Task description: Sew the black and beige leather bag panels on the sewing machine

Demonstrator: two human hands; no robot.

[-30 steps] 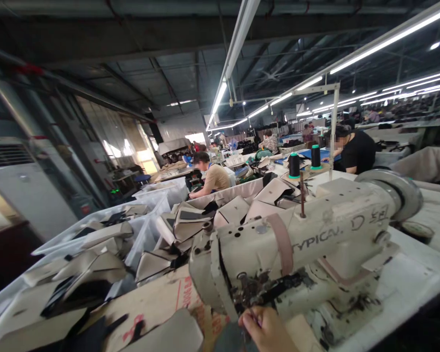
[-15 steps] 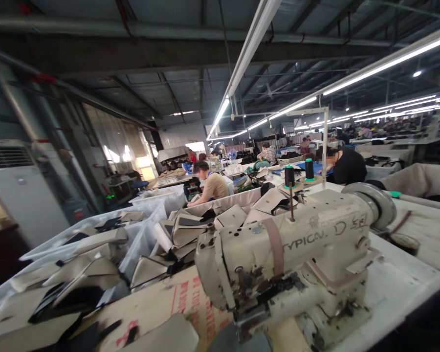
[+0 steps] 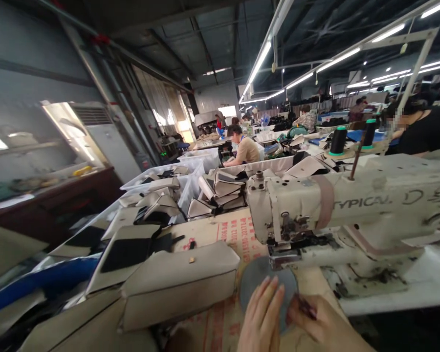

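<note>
My left hand [image 3: 261, 318] lies at the bottom edge with fingers stretched out flat on a round grey piece [image 3: 254, 278]. That piece sits under the needle end of a cream sewing machine [image 3: 352, 205] marked TYPICAL. My right hand [image 3: 324, 328] is beside the left one, its fingers pinched on a small dark thing [image 3: 308, 308] that I cannot make out. A beige bag with a flap [image 3: 179, 283] lies just left of my hands on printed cardboard [image 3: 227, 230].
Clear bins [image 3: 190, 178] behind the machine hold several beige and black cut pieces. Two dark thread spools [image 3: 339, 141] stand behind the machine. A person in a tan shirt [image 3: 245, 149] and one in black [image 3: 421, 129] sit at other tables. A white cabinet [image 3: 106, 142] stands left.
The view has swung down and left. Both my hands have come into view at the bottom, on the grey piece under the machine head; half a second ago neither showed.
</note>
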